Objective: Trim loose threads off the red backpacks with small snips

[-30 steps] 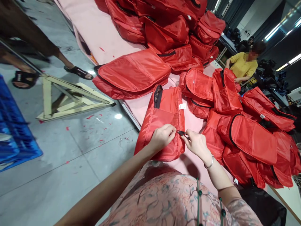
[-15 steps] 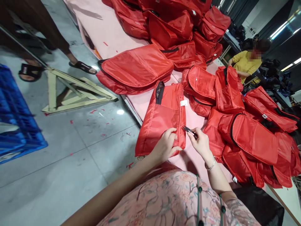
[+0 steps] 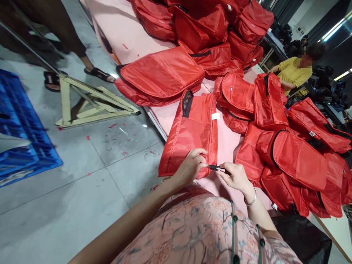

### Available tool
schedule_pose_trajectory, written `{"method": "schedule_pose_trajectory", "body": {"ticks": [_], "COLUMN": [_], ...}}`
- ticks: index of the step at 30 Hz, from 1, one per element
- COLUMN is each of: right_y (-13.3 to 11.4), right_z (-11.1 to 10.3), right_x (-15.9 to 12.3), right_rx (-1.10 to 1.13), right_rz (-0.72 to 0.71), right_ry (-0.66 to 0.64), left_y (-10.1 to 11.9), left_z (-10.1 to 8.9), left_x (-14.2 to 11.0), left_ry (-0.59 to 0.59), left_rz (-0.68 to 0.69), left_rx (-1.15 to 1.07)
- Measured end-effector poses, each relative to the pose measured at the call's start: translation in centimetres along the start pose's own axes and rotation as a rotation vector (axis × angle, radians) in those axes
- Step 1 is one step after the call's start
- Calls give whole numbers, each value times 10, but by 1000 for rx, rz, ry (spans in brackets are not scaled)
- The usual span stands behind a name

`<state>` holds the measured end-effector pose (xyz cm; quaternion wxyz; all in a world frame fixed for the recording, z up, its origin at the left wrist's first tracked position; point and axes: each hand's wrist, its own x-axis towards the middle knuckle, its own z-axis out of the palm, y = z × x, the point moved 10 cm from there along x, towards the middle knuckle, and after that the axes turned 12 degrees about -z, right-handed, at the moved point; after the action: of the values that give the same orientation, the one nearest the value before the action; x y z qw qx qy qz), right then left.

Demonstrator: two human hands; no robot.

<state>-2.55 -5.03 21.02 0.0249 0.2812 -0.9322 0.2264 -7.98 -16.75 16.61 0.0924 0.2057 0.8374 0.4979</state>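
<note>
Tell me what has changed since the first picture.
The left hand and the right hand have both shifted along the edge of the red bag, toward the wearer's body. The right hand still holds the black snips; the bag and its white label lie as before.

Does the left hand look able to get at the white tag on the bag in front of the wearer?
Probably yes: the white tag lies uncovered at the edge of the red bag, farther out than the left hand, and nothing visible stands between hand and tag.
</note>
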Motion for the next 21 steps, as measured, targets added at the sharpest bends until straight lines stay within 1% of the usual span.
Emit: {"method": "schedule_pose_trajectory", "body": {"ticks": [3, 5, 8, 11, 13, 14, 16, 19, 21], "right_y": [-8, -12, -16, -14, -9, -6, -1, 4, 4], "right_z": [0, -1, -2, -3, -6, -8, -12, -18, -21], "right_x": [2, 4, 5, 5, 4, 4, 4, 5, 7], "right_rx": [-99, -176, -268, -231, -169, -152, -151, -182, -204], "right_rz": [-36, -57, -84, -86, -53, -30, 14, 54, 61], "right_ry": [-36, -49, -70, -62, -29, -8, 24, 46, 49], "left_y": [1, 3, 5, 5, 2, 0, 0, 4, 3], "left_z": [2, 3, -1, -13, -21, -25, -27, -22, -17], "left_x": [1, 2, 2, 3, 5, 6, 8, 10, 10], "left_ry": [30, 30, 36, 43, 55, 72, 113, 165, 195], "left_rz": [-5, 0, -11, -56, -111, -133, -139, -110, -123], "left_rx": [14, 16, -6, -157, -267, -287, -244, -144, -114]}}
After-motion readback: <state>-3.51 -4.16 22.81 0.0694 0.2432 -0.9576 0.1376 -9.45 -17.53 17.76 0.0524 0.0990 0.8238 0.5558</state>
